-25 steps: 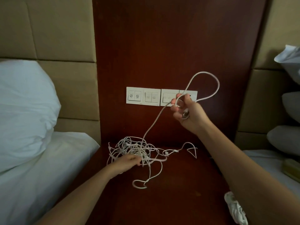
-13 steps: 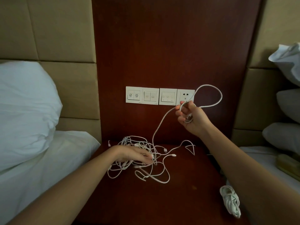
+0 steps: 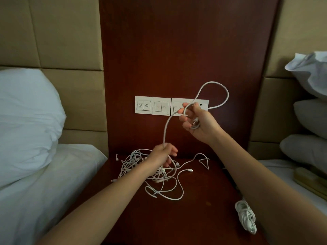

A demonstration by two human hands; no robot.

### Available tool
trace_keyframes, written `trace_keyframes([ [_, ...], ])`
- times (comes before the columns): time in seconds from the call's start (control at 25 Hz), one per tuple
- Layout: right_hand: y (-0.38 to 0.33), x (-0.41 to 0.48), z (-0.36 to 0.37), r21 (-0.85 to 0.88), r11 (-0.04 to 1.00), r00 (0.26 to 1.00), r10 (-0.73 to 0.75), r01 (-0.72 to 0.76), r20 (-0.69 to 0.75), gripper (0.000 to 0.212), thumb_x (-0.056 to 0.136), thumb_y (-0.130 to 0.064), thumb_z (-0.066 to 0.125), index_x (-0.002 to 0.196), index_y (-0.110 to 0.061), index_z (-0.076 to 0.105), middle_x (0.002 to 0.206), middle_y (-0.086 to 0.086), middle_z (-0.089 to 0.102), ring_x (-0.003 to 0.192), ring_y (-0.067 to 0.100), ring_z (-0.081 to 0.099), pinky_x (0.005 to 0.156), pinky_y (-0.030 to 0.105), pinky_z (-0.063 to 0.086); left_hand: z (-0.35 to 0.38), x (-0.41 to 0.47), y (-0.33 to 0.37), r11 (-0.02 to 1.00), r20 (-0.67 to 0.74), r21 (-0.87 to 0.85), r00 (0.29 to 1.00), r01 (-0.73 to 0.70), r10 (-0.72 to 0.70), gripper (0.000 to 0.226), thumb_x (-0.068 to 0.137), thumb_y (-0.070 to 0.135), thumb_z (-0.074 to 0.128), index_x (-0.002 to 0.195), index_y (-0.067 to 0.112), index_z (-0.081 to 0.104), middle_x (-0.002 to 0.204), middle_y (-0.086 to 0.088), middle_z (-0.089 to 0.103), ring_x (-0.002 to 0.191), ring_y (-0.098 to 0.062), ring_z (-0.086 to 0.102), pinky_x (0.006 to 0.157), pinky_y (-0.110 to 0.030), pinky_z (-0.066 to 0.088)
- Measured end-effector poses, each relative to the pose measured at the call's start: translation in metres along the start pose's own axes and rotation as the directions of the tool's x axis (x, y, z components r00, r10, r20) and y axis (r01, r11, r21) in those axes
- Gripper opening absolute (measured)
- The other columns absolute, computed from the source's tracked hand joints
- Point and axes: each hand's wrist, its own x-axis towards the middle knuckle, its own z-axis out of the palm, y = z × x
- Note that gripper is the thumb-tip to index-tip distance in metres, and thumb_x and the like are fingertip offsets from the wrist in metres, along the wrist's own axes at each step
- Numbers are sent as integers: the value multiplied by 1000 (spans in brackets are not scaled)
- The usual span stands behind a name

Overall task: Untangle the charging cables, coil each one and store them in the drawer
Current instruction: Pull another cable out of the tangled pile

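Observation:
A tangle of thin white charging cables (image 3: 152, 171) lies at the back of the dark wooden nightstand (image 3: 194, 218). One thicker white cable (image 3: 215, 84) rises from it in a loop. My right hand (image 3: 198, 122) holds that cable raised in front of the wall switches, fingers curled round its end. My left hand (image 3: 163, 153) grips the same cable lower down, just above the tangle. A coiled white cable (image 3: 246, 216) lies at the nightstand's right edge, partly hidden by my right forearm. No drawer is visible.
A white switch and socket panel (image 3: 153, 105) sits on the wooden wall panel behind. A white pillow (image 3: 26, 119) and bed lie to the left. Pillows (image 3: 311, 119) and another bed with a brown object (image 3: 309, 180) are on the right.
My left hand has lifted off the tangle and taken hold of the rising cable. My right hand has stayed raised with the loop, which now stands taller.

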Motion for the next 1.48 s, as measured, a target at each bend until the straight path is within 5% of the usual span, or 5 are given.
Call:
trace_keyframes([
  [0.32, 43, -26, -67, -398, 877, 963, 241, -270, -122, 21, 101, -22, 39, 103, -6, 53, 81, 11, 58, 52, 12, 51, 41, 19, 40, -26, 24, 27, 995, -657, -85, 754, -59, -11, 21, 100, 9, 34, 107, 8, 53, 112, -8, 55, 103, -24, 55, 78, -25, 38],
  [0.52, 72, -34, -98, -313, 836, 891, 401, -451, -213, 14, 94, 1, 45, 100, -4, 56, 87, 13, 62, 67, 15, 60, 50, 24, 53, -39, 27, -10, 698, -246, 698, 969, 158, 26, 81, 88, -11, 44, 149, 6, -8, 157, -13, -13, 145, -32, 2, 115, -34, 21],
  [0.84, 107, -41, -106, -149, 795, 782, 511, -588, -356, 18, 92, 11, 38, 89, 0, 51, 81, 19, 59, 67, 19, 55, 40, 22, 50, 26, -31, -11, 654, -320, 752, 912, 82, 255, 94, 85, 6, 52, 145, 3, -19, 152, -23, -19, 143, -40, -2, 117, -44, 7],
  [1.08, 109, -59, -101, -412, 721, 826, 533, -557, -183, 19, 96, -2, 40, 84, -6, 54, 72, 7, 54, 63, 13, 46, 38, 14, 38, 46, -39, -25, -282, 641, 756, 581, -590, 501, 91, 70, 3, 63, 148, 23, 21, 158, -9, 10, 146, -22, 8, 115, -35, -3],
  [1.48, 128, -82, -133, -354, 843, 803, 513, -405, 303, 34, 89, -21, 51, 115, 0, 54, 89, 14, 63, 62, 12, 55, 45, 17, 42, 27, -12, -66, 177, 514, 701, 661, -691, 547, 27, 98, 30, 43, 93, 12, 63, 99, -1, 68, 106, -19, 59, 101, -16, 19],
])
